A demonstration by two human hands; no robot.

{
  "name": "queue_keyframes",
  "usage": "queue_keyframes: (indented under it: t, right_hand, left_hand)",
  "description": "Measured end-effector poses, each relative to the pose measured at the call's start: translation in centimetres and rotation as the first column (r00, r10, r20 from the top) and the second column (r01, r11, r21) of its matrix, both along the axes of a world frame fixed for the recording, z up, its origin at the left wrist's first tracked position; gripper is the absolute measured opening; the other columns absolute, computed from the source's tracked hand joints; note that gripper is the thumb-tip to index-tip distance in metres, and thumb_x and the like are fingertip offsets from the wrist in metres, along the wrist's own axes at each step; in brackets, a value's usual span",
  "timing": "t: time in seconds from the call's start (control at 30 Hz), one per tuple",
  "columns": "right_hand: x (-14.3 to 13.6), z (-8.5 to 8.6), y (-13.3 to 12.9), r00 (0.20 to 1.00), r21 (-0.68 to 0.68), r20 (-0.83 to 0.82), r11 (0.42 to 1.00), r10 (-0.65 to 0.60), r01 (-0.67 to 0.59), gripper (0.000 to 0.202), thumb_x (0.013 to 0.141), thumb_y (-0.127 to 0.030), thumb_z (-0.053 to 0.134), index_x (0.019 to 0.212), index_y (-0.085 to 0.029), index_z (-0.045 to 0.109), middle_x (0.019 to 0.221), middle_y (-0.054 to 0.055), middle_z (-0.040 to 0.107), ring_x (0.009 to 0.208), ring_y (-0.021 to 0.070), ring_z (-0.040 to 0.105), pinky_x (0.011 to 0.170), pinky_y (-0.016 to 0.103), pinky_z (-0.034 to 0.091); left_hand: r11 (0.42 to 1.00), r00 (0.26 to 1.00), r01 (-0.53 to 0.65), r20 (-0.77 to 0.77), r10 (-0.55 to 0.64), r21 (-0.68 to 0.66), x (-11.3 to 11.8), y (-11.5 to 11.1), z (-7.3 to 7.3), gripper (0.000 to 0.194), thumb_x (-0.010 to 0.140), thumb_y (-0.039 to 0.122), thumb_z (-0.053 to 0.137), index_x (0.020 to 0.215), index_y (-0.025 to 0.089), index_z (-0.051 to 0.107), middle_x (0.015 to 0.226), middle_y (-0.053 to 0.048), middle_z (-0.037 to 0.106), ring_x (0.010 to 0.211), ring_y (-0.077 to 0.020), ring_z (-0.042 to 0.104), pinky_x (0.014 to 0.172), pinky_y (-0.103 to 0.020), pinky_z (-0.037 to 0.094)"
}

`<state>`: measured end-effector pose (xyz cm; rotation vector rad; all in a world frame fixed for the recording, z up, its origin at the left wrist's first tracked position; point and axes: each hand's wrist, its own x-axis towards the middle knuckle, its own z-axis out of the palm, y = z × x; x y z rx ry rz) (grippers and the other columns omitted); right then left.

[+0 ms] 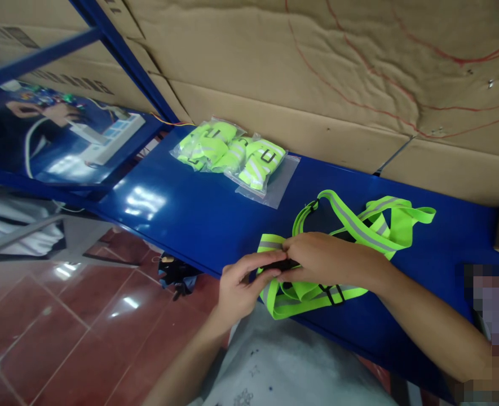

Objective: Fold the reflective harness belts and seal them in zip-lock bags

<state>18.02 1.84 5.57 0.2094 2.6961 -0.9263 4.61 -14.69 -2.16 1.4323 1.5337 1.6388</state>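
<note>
Neon yellow-green straps with grey reflective stripes lie loosely looped on the blue table, running under and around my hands. A black buckle sits between my two hands. The fingers of my left hand pinch its left side, while my right hand closes on its right end from above. Black sliders show on the lower strap, just below my right hand. Farther back on the table, several clear bags hold folded straps of the same colour.
Cardboard with red threads lines the table's back edge. On the left, past a blue metal frame, another person's hands are above a table with a white power strip. At the lower left is a red tiled floor.
</note>
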Motion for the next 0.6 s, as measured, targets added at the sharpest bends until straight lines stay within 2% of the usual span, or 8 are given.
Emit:
queue_keyframes:
  t: [0.1, 0.17, 0.23, 0.33, 0.43, 0.5, 0.6]
  right_hand:
    - [0.2, 0.5, 0.5, 1.0, -0.057, -0.015, 0.998, 0.003, -0.004, 0.041, 0.096, -0.058, 0.06, 0.099, -0.019, 0.073, 0.096, 0.006, 0.072, 0.086, 0.022, 0.068, 0.071, 0.03, 0.042]
    - [0.6, 1.2, 1.0, 0.998, -0.087, -0.055, 0.996, -0.019, 0.014, 0.051, 0.09, -0.064, 0.065, 0.118, -0.021, 0.071, 0.11, 0.008, 0.071, 0.097, 0.0246, 0.068, 0.079, 0.032, 0.046]
    - [1.3, 1.7, 1.6, 0.992, -0.114, -0.115, 0.993, -0.046, 0.033, 0.072, 0.084, -0.065, 0.072, 0.142, -0.024, 0.058, 0.13, 0.009, 0.066, 0.115, 0.0275, 0.064, 0.093, 0.034, 0.047]
    - [1.9, 1.5, 2.0, 0.987, -0.12, -0.15, 0.992, -0.053, 0.035, 0.103, 0.078, -0.064, 0.079, 0.161, -0.026, 0.031, 0.156, 0.011, 0.048, 0.142, 0.0291, 0.046, 0.114, 0.039, 0.037]
    - [1.7, -0.3, 2.0, 0.997, -0.02, -0.072, 0.999, -0.037, 0.035, 0.114, 0.073, -0.056, 0.085, 0.163, -0.02, 0.025, 0.166, 0.016, 0.033, 0.153, 0.033, 0.031, 0.122, 0.045, 0.027]
    - [1.2, -1.6, 1.9, 0.998, 0.109, -0.006, 0.992, -0.058, 0.058, 0.106, 0.073, -0.044, 0.088, 0.16, -0.017, 0.033, 0.165, 0.019, 0.034, 0.152, 0.0372, 0.032, 0.121, 0.05, 0.027]
    - [0.7, -2.7, 2.3, 0.995, 0.269, -0.014, 0.958, -0.097, 0.097, 0.067, 0.084, -0.03, 0.079, 0.144, -0.018, 0.055, 0.148, 0.017, 0.055, 0.133, 0.0349, 0.054, 0.107, 0.048, 0.039]
  left_hand:
    - [0.999, 0.998, -0.032, 0.056, 0.033, -0.022, -0.3, -0.1, 0.3, 0.036, 0.085, 0.005, 0.076, 0.113, 0.027, 0.075, 0.11, -0.002, 0.079, 0.103, -0.0191, 0.077, 0.093, -0.029, 0.064]
    - [0.997, 0.99, -0.079, 0.119, 0.081, -0.021, -0.8, -0.1, 0.8, 0.029, 0.086, 0.007, 0.075, 0.108, 0.026, 0.074, 0.106, -0.003, 0.08, 0.101, -0.0187, 0.077, 0.09, -0.029, 0.064]
    - [0.991, 0.975, -0.132, 0.18, 0.13, -0.002, -1.7, 0.0, 1.4, 0.025, 0.087, 0.008, 0.075, 0.105, 0.024, 0.071, 0.103, -0.003, 0.08, 0.098, -0.0179, 0.077, 0.086, -0.028, 0.064]
    - [0.977, 0.957, -0.208, 0.218, 0.193, 0.049, -3.0, 0.4, 2.5, 0.022, 0.087, 0.009, 0.075, 0.103, 0.022, 0.07, 0.101, -0.003, 0.079, 0.099, -0.0168, 0.076, 0.088, -0.029, 0.063]
    - [0.947, 0.947, -0.297, 0.169, 0.274, 0.126, -3.8, 0.8, 3.7, 0.019, 0.087, 0.01, 0.074, 0.102, 0.022, 0.07, 0.099, -0.004, 0.076, 0.1, -0.017, 0.074, 0.091, -0.031, 0.061]
    - [0.919, 0.939, -0.344, 0.059, 0.339, 0.195, -4.0, 0.8, 4.4, 0.018, 0.088, 0.009, 0.073, 0.102, 0.021, 0.071, 0.098, -0.004, 0.076, 0.099, -0.0179, 0.072, 0.09, -0.034, 0.06]
    - [0.876, 0.886, -0.365, -0.173, 0.431, 0.314, -4.5, 0.3, 5.1, 0.023, 0.087, 0.007, 0.071, 0.104, 0.023, 0.074, 0.099, -0.004, 0.075, 0.096, -0.0194, 0.072, 0.087, -0.036, 0.059]
